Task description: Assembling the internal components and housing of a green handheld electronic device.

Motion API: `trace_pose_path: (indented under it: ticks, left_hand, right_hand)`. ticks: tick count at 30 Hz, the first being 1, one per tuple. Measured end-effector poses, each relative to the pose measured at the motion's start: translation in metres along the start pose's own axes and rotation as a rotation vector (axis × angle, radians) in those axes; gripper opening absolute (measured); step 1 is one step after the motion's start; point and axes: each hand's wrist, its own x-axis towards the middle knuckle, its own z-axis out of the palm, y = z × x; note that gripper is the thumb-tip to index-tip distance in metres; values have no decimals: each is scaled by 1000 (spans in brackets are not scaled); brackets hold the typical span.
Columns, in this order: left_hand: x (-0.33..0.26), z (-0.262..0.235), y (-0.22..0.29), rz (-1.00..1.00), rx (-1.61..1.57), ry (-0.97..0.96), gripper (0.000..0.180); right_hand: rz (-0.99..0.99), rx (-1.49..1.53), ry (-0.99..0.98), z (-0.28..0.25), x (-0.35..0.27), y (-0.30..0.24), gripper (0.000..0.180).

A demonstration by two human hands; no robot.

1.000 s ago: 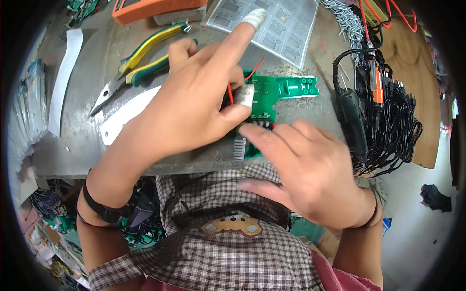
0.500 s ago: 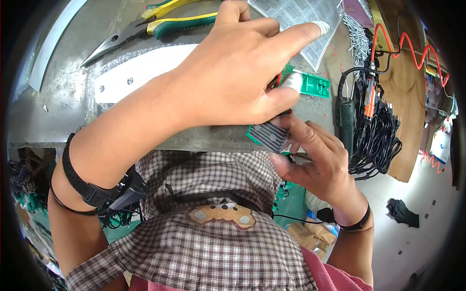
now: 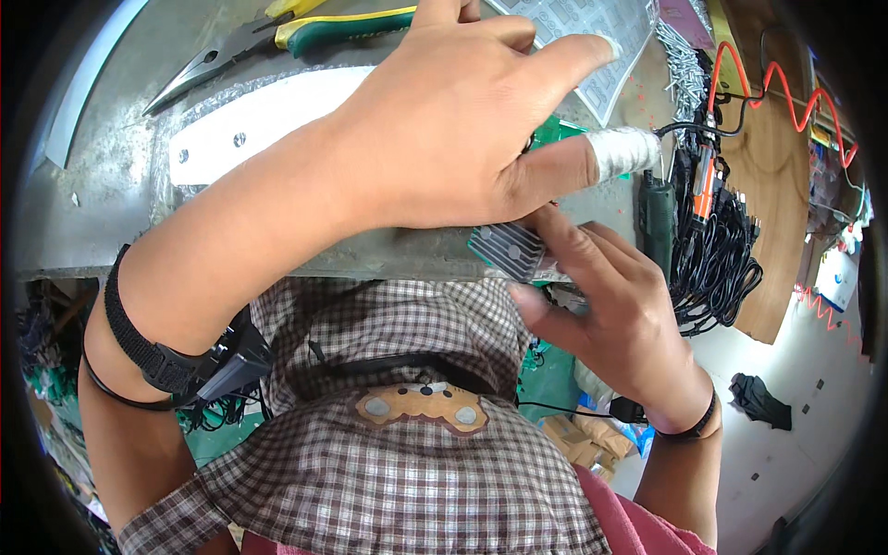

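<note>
My left hand (image 3: pixel 462 120) lies over a green circuit board (image 3: pixel 558 129) on the grey metal bench (image 3: pixel 111 185); only a corner of the board shows past the knuckles. The thumb wears a white bandage and presses down beside the board. At the bench's near edge a dark ribbed heat sink (image 3: pixel 507 248) sticks out from under that hand. My right hand (image 3: pixel 601 305) comes up from below, its fingers pinching the heat sink from the right and underneath.
Pliers with yellow-green handles (image 3: pixel 305 32) lie at the back of the bench, above a white strip with holes (image 3: pixel 250 129). A clear plastic sheet (image 3: pixel 592 46) lies behind. A bundle of black cables (image 3: pixel 712 250), a dark tool (image 3: pixel 657 217) and red wires (image 3: pixel 786 83) hang at the right.
The view has dropped and closed in. My left hand has spread wider over the board, and my right hand has shifted from the board's top to the heat sink at the bench edge.
</note>
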Motion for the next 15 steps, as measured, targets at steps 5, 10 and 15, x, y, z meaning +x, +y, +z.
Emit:
trace_pose_path:
  ticks: [5,10,15]
  left_hand:
    - [1,0,1,-51,5,-37,64]
    - [-2,2,1,-82,-87,31,61]
    - [2,0,2,-145,-177,40,64]
  right_hand:
    - [8,-208,-37,-1,2,-11,63]
    - [-35,-107,-119,-9,5,-5,62]
    - [96,-133,-234,-12,12,-18,58]
